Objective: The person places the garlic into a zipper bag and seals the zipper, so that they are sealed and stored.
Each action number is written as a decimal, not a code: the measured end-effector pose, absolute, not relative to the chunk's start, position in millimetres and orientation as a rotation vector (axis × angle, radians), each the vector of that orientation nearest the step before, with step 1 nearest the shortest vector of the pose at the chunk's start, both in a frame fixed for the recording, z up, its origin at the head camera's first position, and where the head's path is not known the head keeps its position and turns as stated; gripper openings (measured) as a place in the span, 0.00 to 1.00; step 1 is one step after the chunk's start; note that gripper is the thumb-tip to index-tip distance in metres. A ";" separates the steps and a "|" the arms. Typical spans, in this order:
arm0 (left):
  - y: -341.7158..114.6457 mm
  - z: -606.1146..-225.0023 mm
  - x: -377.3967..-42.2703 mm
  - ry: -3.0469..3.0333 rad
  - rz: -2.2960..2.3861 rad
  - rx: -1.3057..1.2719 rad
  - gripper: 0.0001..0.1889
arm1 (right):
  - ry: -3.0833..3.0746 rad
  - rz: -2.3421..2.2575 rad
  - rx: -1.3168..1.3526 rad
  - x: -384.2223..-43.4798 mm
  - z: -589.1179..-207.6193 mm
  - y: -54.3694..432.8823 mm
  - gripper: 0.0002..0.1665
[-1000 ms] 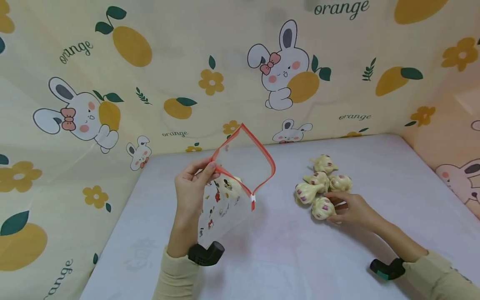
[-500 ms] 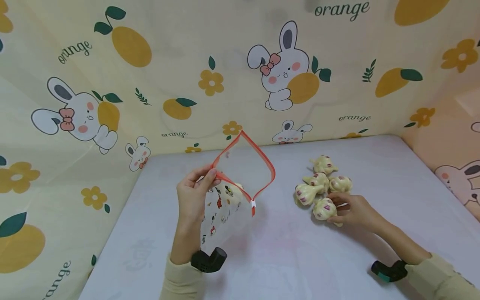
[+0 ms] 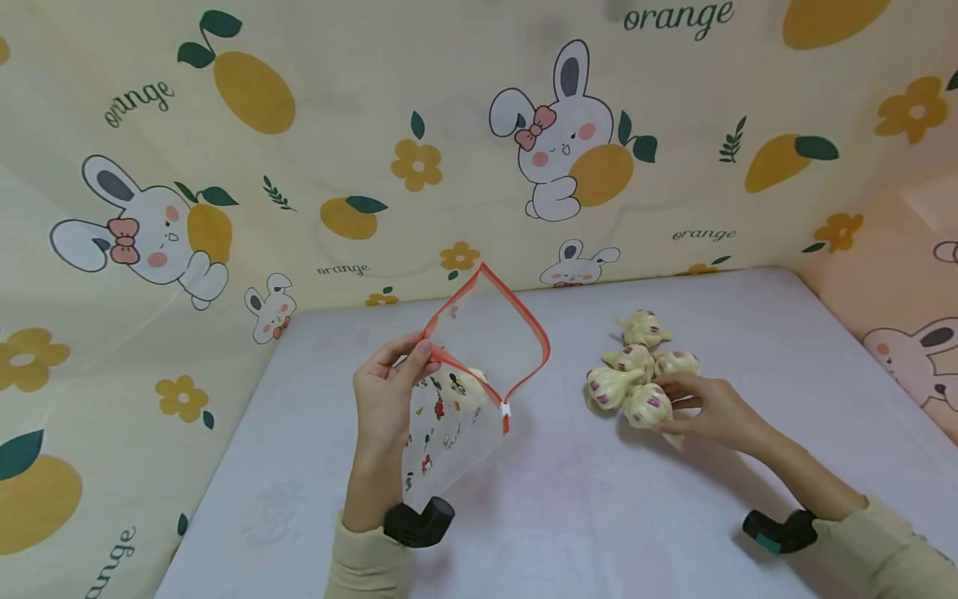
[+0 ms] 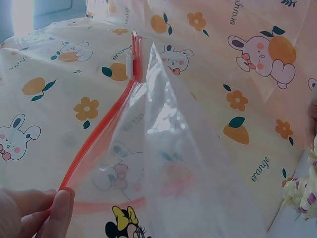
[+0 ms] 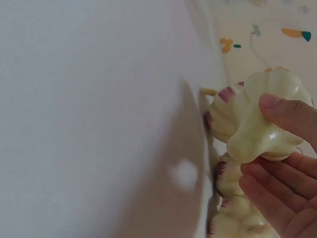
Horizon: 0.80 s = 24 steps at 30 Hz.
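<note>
My left hand point(image 3: 385, 391) pinches the red zip edge of a clear plastic zip bag point(image 3: 456, 433) printed with small cartoon figures. The bag's mouth gapes, with its white slider point(image 3: 505, 409) at the near corner. Something pale shows through the bag, too blurred to name. On the right, my right hand point(image 3: 711, 409) holds a garlic bulb point(image 3: 647, 406) between thumb and fingers; in the right wrist view this bulb point(image 5: 270, 114) is close up, its stem toward the camera. Several other garlic bulbs point(image 3: 609, 387) are clustered just behind and beside it.
A white-covered table point(image 3: 569, 507) lies under both hands. Behind it rises a cream cloth backdrop point(image 3: 441, 100) with rabbits and oranges. Black wrist cameras point(image 3: 419, 522) sit on both wrists.
The right hand has raised its garlic bulb slightly from where it lay. The left hand and bag sank a little at first, then stayed nearly still.
</note>
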<state>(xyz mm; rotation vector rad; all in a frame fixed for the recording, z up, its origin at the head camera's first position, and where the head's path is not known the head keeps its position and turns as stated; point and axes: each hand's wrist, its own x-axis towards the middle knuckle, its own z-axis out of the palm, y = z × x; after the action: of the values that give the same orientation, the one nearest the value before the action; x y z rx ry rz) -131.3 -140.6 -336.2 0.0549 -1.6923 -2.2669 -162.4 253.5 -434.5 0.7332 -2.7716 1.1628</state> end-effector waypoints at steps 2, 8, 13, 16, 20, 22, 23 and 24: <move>-140.8 -336.5 -130.8 -1.697 -2.263 0.051 0.07 | -2.746 1.143 0.758 -164.1 -432.7 253.1 0.35; -141.2 -336.9 -129.6 -1.692 -2.263 0.048 0.07 | -2.670 1.127 0.824 -167.7 -425.4 250.8 0.35; -141.9 -336.3 -128.7 -1.695 -2.262 0.058 0.07 | -2.682 1.116 0.794 -169.1 -417.2 246.8 0.34; -142.1 -335.6 -128.5 -1.698 -2.262 0.059 0.07 | -2.688 1.109 0.789 -170.8 -412.6 244.8 0.33; -141.9 -334.5 -128.6 -1.698 -2.271 0.059 0.07 | -2.664 1.114 0.809 -173.5 -406.3 242.2 0.32; -141.8 -334.4 -128.8 -1.694 -2.276 0.060 0.07 | -2.655 1.125 0.811 -174.6 -403.3 240.6 0.32; -141.8 -334.4 -128.8 -1.694 -2.276 0.062 0.07 | -2.654 1.130 0.812 -175.0 -402.0 239.8 0.32; -141.9 -334.5 -128.9 -1.694 -2.275 0.063 0.07 | -2.654 1.138 0.811 -175.3 -400.8 239.0 0.32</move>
<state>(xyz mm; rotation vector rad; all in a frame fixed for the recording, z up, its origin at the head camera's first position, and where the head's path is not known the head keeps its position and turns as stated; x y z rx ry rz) -128.9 -141.9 -334.5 0.0634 -1.6936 -2.2754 -175.3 239.0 -400.8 0.8108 -2.6536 1.1378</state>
